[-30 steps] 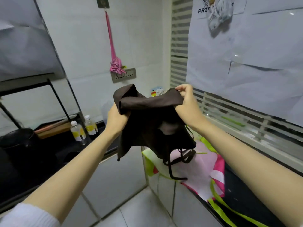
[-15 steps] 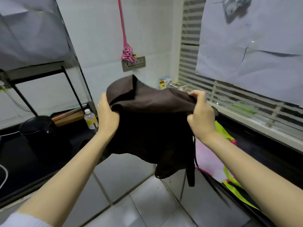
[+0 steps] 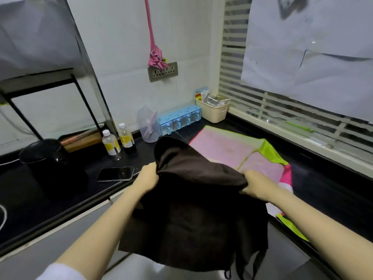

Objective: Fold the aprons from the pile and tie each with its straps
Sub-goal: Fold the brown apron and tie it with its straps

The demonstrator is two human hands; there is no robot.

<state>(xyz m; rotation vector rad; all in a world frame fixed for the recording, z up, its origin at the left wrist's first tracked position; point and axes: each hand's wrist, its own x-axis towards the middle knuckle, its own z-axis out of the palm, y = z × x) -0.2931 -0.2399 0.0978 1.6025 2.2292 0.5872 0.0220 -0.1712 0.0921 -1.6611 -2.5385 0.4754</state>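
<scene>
Left hand (image 3: 148, 175) and right hand (image 3: 256, 185) are gripping the brown apron (image 3: 193, 209) by its top edge, fingers curled into cloth; it is hanging over the counter (image 3: 323, 190) edge, apparently overlapping the flat-lying pink apron (image 3: 224, 148).

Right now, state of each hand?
Left hand: grips the top edge of the dark brown apron.
Right hand: grips the same apron's top edge.

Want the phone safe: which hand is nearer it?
Left. The left hand is just right of the phone; the right hand is farther right, across the brown apron.
</scene>
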